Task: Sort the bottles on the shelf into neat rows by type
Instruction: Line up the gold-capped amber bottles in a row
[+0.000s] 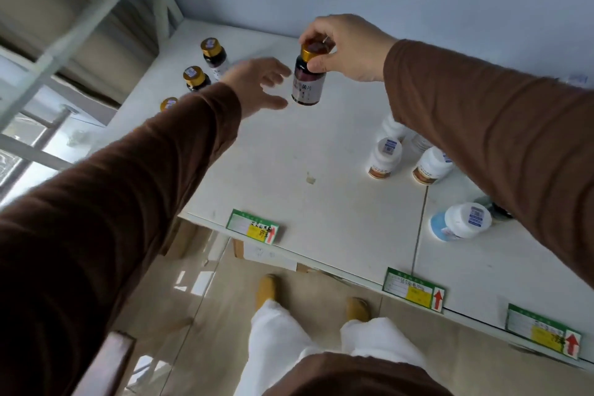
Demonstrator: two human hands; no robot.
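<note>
Head view, one moment at a white shelf (321,196). Right hand (345,46): fingers and thumb curled round the gold cap of a dark glass bottle (308,80), which is held upright above the shelf surface, near the back wall. On its white label two characters, "菌片", can be read; the rest is blurred. Left hand (257,83): open, fingers spread and loosely bent, nothing held; its fingertips are just beside the held bottle's left side, and contact cannot be confirmed. Both arms are clad in brown sleeves.

Along the left edge of the shelf three further gold-capped dark bottles (196,77) are stood in a line, each with a small sticker on the cap; the nearest is partly hidden by the left sleeve. On the right part of the shelf a group of white plastic bottles (384,157) is stood close together, barcode stickers on the caps and brown bands at the base; their print is too small to read. Nearer the front, a white bottle with a pale blue label (459,222) is lying on its side, partly covered by the right sleeve.

Fixed to the shelf's front edge: three green-bordered shelf tags (413,289), each with a yellow panel and a red up-arrow; the handwriting is illegible.
</note>
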